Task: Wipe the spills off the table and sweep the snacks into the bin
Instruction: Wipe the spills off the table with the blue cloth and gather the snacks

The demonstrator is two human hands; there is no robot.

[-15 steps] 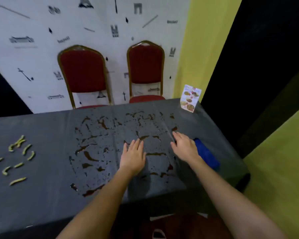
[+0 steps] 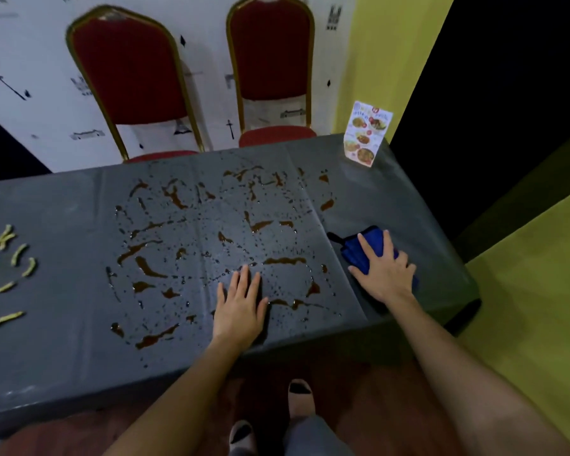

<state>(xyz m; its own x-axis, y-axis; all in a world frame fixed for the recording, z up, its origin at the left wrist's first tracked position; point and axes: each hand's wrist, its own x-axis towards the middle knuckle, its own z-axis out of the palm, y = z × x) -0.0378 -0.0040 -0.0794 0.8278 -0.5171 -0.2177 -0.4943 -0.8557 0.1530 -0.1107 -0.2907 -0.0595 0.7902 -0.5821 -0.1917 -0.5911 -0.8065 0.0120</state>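
The right hand (image 2: pixel 387 274) has left the brown spills (image 2: pixel 152 269) and now lies on the blue cloth (image 2: pixel 372 241) near the worktop's (image 2: pixel 63 324) right edge, fingers straight and spread. The left hand (image 2: pixel 241 307) stays flat among the spills, fingers together. The right hand covers much of the cloth; the yellow snacks (image 2: pixel 17 255) at the left end are partly cut off.

Left hand (image 2: pixel 239 307), right hand (image 2: pixel 385 270), both flat.
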